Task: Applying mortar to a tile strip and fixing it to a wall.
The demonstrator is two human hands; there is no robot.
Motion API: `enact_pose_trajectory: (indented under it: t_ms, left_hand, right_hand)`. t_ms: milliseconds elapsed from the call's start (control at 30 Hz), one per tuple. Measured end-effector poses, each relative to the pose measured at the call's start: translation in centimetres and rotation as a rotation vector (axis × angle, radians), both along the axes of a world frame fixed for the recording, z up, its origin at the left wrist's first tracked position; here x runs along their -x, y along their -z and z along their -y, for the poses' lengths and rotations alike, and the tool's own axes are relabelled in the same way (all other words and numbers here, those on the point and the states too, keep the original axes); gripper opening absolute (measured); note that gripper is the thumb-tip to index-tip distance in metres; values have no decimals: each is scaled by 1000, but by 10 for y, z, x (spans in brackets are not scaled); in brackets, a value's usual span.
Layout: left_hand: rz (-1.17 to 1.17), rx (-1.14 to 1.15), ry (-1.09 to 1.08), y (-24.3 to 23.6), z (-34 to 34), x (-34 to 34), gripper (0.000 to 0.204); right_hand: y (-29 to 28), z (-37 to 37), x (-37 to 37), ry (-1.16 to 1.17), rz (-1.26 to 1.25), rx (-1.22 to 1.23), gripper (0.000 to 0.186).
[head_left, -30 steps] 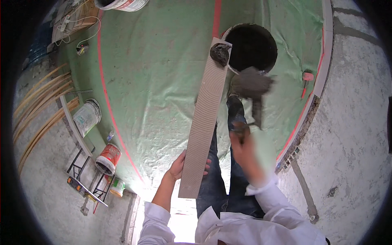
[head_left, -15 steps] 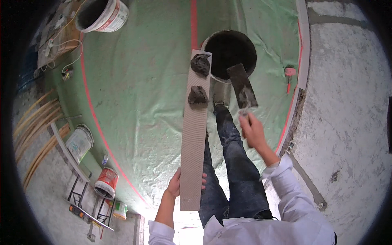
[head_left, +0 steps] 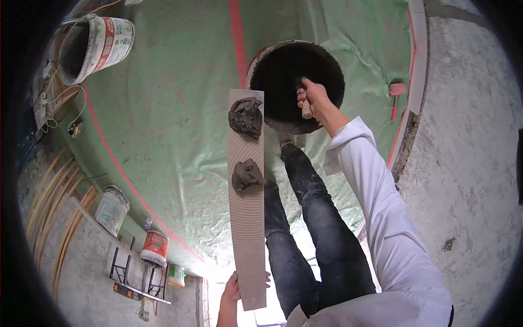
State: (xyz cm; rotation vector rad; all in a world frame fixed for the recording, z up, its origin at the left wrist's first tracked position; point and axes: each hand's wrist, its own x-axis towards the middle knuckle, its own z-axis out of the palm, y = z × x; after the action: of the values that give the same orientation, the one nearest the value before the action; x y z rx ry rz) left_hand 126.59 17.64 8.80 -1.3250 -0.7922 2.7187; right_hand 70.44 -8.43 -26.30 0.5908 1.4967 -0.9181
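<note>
A long, narrow strip of hard, beige material lies lengthwise in front of the person, its far end overlapping the near left side of a round bucket. The upper face of the strip is covered with fine curved ridges, like combed lines. The left hand grasps the strip close to its near end, from below: the thumb side shows at the left edge and some fingertips come out at the right edge.

Two dark grey lumps of wet mortar sit on the strip. The far lump is the larger one, with a rough, torn surface, and the near lump is smaller and uneven; ridged surface shows between them.

The right hand is over the bucket, its fingers clenched around a handle, which looks like wood and has a rounded end. The other part of this tool is lost in the dark inside of the bucket, so I cannot tell its shape there.

Under the bucket is a green, wrinkled sheet with a flat red stripe. To the right lies a mallet with a pale red head, near rough grey concrete. At the far left a white plastic bucket is tilted, its mouth dirty with grey.
</note>
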Motion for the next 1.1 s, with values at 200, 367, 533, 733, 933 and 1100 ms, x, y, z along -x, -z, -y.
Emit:
enact_pose_trajectory:
  t_ms: [200, 367, 533, 733, 933, 1100]
  left_hand:
    - [98, -79, 40, -25, 25, 16, 106]
    - [-20, -74, -55, -25, 29, 10, 103]
    - [34, -15, -40, -26, 26, 3, 105]
    - [-101, 163, 35, -10, 29, -4, 93]
    - [-247, 207, -140, -7, 7, -33, 85]
    - [-268, 326, -173, 15, -22, -34, 78]
  right_hand:
    - [-21, -16, -20, -8, -30, 136, 30]
    - [-52, -34, -33, -31, -102, 247, 32]
    - [-121, -66, -67, -29, -173, 312, 33]
    - [-258, -162, -110, -193, -344, 368, 25]
    - [-443, -266, -247, -478, -676, 481, 37]
    - [-435, -339, -360, -597, -856, 430, 40]
